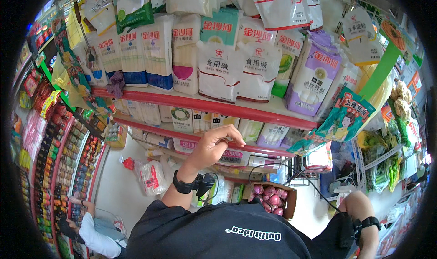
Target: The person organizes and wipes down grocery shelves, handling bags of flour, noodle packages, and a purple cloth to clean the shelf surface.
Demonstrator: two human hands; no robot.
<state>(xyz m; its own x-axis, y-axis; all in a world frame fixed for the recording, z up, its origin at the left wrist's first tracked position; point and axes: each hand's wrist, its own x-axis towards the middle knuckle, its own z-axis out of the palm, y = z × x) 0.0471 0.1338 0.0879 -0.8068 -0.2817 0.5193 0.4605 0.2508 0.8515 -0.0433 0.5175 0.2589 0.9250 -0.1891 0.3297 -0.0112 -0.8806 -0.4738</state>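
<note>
My left hand (215, 143) is raised in front of the lower shelves, its fingers loosely bent, with nothing seen in it. It wears a black wrist strap. Behind it are packs of dried noodles (251, 129). Above, a red-edged shelf (205, 103) bears upright noodle packs (312, 74) and white bags of edible alkali (218, 71). Starch bags (280, 6) hang or lean higher up. A green seasoning packet (346, 115) hangs at the shelf's right end. My right forearm points down at the lower right; my right hand is out of view.
A cardboard box of red onions (273, 197) stands below the shelves, near my body. A white plastic-wrapped pack (153, 177) lies on the floor. Jars line the shelves (63, 153) at left, where another person (99, 233) crouches or sits. Bagged green vegetables (379, 173) are at right.
</note>
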